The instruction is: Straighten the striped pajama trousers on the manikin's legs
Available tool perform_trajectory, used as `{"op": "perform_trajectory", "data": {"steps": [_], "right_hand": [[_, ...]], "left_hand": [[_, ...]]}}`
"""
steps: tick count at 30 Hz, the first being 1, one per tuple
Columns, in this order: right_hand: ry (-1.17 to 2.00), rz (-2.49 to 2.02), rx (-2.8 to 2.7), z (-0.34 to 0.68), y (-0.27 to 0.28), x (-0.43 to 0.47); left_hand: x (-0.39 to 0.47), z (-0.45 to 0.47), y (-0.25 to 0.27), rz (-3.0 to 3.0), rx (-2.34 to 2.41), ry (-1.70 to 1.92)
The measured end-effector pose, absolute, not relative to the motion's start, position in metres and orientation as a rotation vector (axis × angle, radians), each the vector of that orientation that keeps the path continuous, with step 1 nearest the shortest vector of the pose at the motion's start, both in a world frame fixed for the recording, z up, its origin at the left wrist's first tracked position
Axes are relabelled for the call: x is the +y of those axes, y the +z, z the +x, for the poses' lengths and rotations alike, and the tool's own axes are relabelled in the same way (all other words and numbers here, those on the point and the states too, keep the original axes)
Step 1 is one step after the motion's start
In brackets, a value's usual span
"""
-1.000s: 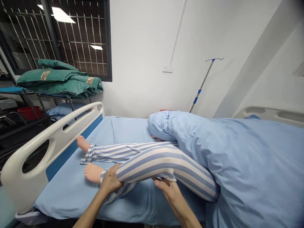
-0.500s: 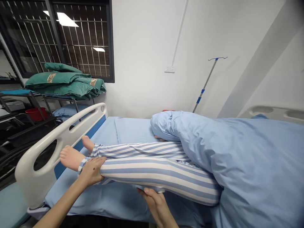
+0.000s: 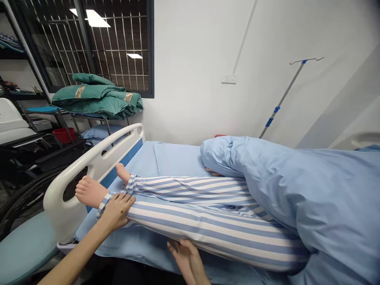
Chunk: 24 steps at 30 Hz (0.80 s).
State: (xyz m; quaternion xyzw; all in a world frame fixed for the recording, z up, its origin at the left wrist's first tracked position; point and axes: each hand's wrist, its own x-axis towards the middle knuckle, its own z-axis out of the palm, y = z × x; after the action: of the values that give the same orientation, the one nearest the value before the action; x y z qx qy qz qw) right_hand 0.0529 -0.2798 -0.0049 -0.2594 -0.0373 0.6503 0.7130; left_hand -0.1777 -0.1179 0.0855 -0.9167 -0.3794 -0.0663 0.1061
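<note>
Two legs in blue-and-white striped trousers lie along the bed; the feet are bare and smooth like a manikin's. My left hand is wrapped over the near lower leg, just above the ankle cuff and near foot. At the underside of that leg, close to the knee, is my right hand, palm up, with fingers apart and the thumb at the trouser cloth. Some right fingers are partly hidden. The far leg rests on the light blue sheet.
A bunched blue quilt covers the upper body at right. The bed's white footboard stands at left, a wheelchair beyond it. Folded green bedding lies under the window. An IV pole rises behind the bed.
The view has shifted left, so the scene sits further right. The near leg looks straighter and lower at the knee. More of my right fingers show, while my left hand keeps its hold.
</note>
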Motion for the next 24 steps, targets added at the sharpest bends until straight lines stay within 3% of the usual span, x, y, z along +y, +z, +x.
{"op": "perform_trajectory", "data": {"steps": [16, 24], "right_hand": [[1.497, -0.636, -0.022, 0.052, -0.052, -0.272], [1.568, -0.894, -0.067, 0.059, -0.045, -0.277]], "left_hand": [[-0.101, -0.181, 0.032, -2.742, -1.12, -0.139], [-0.102, -0.179, -0.002, -2.735, -1.217, -0.227]]}}
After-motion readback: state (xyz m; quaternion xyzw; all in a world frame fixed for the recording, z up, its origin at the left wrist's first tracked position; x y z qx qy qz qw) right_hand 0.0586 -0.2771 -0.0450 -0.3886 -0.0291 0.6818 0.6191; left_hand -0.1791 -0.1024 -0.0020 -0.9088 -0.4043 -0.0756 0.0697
